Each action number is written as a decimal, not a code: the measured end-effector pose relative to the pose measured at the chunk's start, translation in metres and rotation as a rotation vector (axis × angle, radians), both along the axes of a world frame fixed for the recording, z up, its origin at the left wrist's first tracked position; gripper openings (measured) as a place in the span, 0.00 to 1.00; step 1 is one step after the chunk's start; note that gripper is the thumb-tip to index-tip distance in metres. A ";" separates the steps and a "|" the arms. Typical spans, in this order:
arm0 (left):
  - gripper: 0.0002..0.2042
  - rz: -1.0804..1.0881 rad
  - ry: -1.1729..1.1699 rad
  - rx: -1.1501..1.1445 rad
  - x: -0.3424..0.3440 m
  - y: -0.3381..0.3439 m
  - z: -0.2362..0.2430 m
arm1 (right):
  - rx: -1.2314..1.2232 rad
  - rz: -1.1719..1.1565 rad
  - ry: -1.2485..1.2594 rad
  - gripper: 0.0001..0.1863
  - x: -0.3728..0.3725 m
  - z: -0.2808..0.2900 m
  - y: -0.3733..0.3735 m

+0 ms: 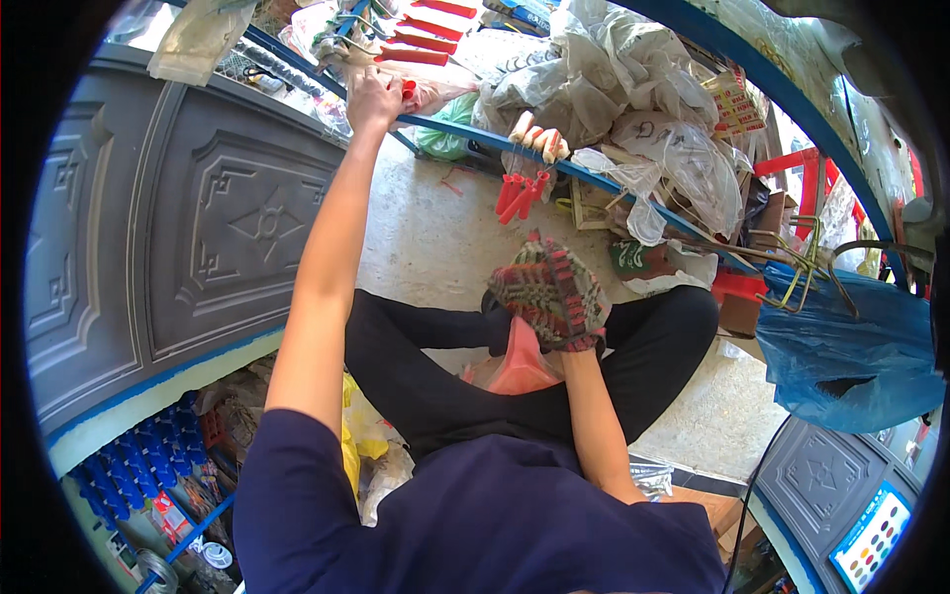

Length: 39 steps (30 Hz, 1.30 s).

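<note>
My left hand [376, 102] reaches far forward to the blue rail of a rack. Its fingers are curled beside a small red piece [408, 89] and clear plastic; what lies inside the grip is hidden. Over my lap is my right hand [551, 295], in a thick patterned knitted glove or mitt. Its fingers do not show clearly. Just below it a pink-red plastic bag [522, 364] lies between my crossed legs, and I cannot tell whether the hand grips it. Several red strips [426, 42] lie in a row beyond my left hand.
Red tubes [522, 196] and cream-coloured rolls [539, 136] hang on the blue rail [475, 134]. Crumpled clear bags [633, 109] are heaped behind it. At the right hangs a blue plastic bag [851, 346] near bent wires. Grey panelled doors [237, 218] stand on the left.
</note>
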<state>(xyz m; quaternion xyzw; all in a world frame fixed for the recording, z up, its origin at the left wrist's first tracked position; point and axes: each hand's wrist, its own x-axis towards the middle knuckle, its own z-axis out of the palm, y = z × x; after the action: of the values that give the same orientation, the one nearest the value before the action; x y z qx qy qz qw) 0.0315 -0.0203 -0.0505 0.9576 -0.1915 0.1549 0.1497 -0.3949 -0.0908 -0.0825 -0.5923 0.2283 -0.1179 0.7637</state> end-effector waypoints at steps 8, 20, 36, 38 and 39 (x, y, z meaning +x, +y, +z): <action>0.27 -0.070 0.349 0.369 0.041 -0.008 -0.011 | 0.531 0.002 -0.124 0.24 -0.019 0.001 -0.023; 0.22 0.336 0.569 -1.044 -0.081 0.155 0.048 | -0.164 0.070 -0.229 0.30 -0.037 0.023 -0.006; 0.18 -0.190 1.568 -1.486 -0.456 0.151 0.084 | 0.237 -0.133 -0.527 0.26 -0.008 0.071 0.014; 0.20 -0.316 1.574 -1.360 -0.464 0.156 0.096 | 0.391 -0.166 -0.582 0.26 -0.015 0.085 0.008; 0.21 -0.339 1.603 -1.357 -0.466 0.157 0.102 | 0.464 -0.182 -0.611 0.26 -0.013 0.094 0.001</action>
<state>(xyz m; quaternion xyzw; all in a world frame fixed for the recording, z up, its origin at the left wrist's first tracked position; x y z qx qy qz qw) -0.4346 0.1363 0.0517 0.4568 -0.0414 -0.4697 0.7544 -0.4075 -0.0896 0.0113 -0.3187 0.0628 -0.3011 0.8966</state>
